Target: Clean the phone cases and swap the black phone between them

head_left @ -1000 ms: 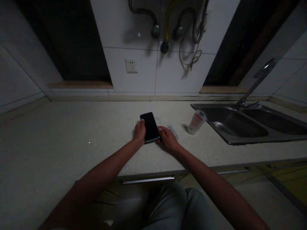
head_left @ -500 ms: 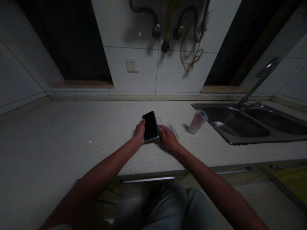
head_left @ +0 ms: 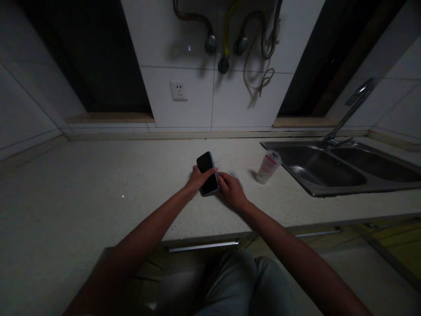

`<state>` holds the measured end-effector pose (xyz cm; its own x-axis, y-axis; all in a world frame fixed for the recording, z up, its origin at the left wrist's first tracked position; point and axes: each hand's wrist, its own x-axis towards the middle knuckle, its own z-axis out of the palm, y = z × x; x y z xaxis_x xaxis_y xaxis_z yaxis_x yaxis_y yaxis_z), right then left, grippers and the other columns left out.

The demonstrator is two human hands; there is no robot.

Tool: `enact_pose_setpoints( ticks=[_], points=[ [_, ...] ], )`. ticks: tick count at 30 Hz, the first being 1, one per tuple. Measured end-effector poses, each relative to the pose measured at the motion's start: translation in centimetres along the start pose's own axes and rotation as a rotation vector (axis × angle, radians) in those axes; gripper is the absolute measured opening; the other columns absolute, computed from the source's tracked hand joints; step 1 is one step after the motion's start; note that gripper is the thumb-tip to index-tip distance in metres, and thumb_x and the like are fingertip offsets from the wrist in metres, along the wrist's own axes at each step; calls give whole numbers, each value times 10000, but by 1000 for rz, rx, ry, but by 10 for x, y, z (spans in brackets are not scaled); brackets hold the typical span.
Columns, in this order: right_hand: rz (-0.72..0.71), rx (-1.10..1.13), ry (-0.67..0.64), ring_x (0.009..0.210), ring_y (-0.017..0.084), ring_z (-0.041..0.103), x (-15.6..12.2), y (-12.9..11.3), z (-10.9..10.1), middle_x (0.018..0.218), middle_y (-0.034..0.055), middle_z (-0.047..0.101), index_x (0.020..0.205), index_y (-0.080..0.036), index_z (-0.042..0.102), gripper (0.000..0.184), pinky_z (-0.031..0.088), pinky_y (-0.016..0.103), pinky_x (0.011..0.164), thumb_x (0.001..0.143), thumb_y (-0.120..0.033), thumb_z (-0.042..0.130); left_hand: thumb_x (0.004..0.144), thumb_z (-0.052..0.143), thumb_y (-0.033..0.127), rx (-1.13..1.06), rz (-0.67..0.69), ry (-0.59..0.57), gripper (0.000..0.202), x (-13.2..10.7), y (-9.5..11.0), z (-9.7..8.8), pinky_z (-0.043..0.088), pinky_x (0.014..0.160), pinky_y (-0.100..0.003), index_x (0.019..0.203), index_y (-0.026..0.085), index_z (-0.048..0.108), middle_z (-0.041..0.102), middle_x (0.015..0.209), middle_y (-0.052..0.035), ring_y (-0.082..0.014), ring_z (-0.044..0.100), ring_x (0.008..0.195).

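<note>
A black smartphone [head_left: 206, 164] with a pale green edge lies on the light speckled countertop [head_left: 98, 193], near the middle. My left hand [head_left: 198, 180] rests on the phone, its fingers laid across the screen. My right hand [head_left: 230, 188] grips the phone's near right corner with curled fingers. A small flat white packet [head_left: 235, 175] lies just right of my right hand, partly hidden by it.
A clear plastic cup [head_left: 268, 166] with a red label stands right of the phone. A steel double sink [head_left: 332, 169] with a tap [head_left: 348, 109] fills the right side. Hoses [head_left: 253, 48] and a wall socket [head_left: 178, 91] are on the tiled wall.
The phone has turned slightly and its far end tilted to the left. My left hand moved from the phone's left edge onto its screen. My right hand stays at the near corner.
</note>
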<state>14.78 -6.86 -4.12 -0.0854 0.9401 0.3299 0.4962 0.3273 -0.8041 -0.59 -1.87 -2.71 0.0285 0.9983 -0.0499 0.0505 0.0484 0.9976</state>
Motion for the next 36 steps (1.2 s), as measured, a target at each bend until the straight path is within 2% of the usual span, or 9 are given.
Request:
enact_pose_setpoints(
  ticks=[4, 7, 11, 17, 21, 26, 29, 33, 36],
  points=[
    [-5, -21, 20, 648, 166, 624, -2, -3, -3, 798, 45, 718, 1168, -162, 684, 397, 473, 254, 639, 948, -370, 428, 641, 822, 458, -27, 29, -224, 425, -5, 9, -5, 518, 668, -315, 870, 147, 643, 652, 731, -52, -194, 638, 708],
    [-17, -36, 19, 618, 162, 613, -3, -4, -4, 755, 42, 708, 1166, -150, 688, 403, 463, 253, 623, 941, -369, 435, 626, 837, 410, -19, 58, -299, 393, -7, 15, -9, 509, 645, -313, 838, 140, 646, 651, 729, -62, -190, 626, 689],
    [-74, -57, 13, 600, 149, 586, -4, -4, -5, 720, 32, 692, 1148, -155, 694, 380, 434, 238, 602, 934, -353, 450, 631, 838, 415, 51, 67, -281, 438, -9, 18, -13, 514, 648, -309, 901, 151, 616, 661, 815, -75, -192, 619, 736],
    [-174, -38, 24, 584, 128, 553, -4, -6, -6, 710, 28, 681, 1116, -140, 695, 357, 418, 223, 594, 905, -355, 505, 653, 798, 440, 71, -82, -331, 620, -9, 20, -19, 542, 717, -370, 1131, 186, 496, 644, 1018, -84, -231, 645, 880],
    [-159, -4, -66, 549, 112, 518, -1, -10, -8, 655, 0, 645, 1140, -123, 684, 390, 396, 206, 556, 896, -380, 522, 641, 791, 367, 23, -131, -375, 632, -8, 22, -23, 540, 749, -397, 1145, 194, 452, 630, 962, -59, -216, 648, 831],
    [-179, -82, -159, 589, 114, 526, 0, -17, -9, 708, 25, 676, 991, -118, 721, 348, 380, 211, 571, 914, -363, 485, 631, 763, 280, -76, -136, -446, 592, -11, 28, -26, 546, 730, -392, 1121, 189, 444, 601, 890, -19, -179, 631, 741],
    [-228, -141, -179, 568, 113, 523, -3, -17, -10, 695, 29, 679, 974, -111, 719, 321, 385, 219, 573, 905, -326, 491, 594, 763, 225, -72, -120, -446, 626, -14, 31, -27, 541, 722, -372, 1126, 192, 436, 598, 900, -11, -171, 624, 747],
    [-309, -204, -126, 673, 147, 630, -8, -13, -13, 866, 69, 749, 1097, -144, 708, 319, 472, 248, 677, 879, -304, 539, 503, 769, 131, -139, -6, -378, 770, -19, 30, -21, 530, 730, -343, 1172, 220, 399, 625, 973, -19, -172, 633, 784],
    [-301, -179, -85, 803, 177, 698, -8, -13, -13, 1026, 89, 762, 1169, -171, 689, 346, 524, 274, 768, 887, -309, 545, 499, 738, 138, -260, -25, -311, 747, -20, 26, -13, 529, 692, -325, 1157, 227, 396, 644, 956, -14, -164, 636, 739]
  ],
)
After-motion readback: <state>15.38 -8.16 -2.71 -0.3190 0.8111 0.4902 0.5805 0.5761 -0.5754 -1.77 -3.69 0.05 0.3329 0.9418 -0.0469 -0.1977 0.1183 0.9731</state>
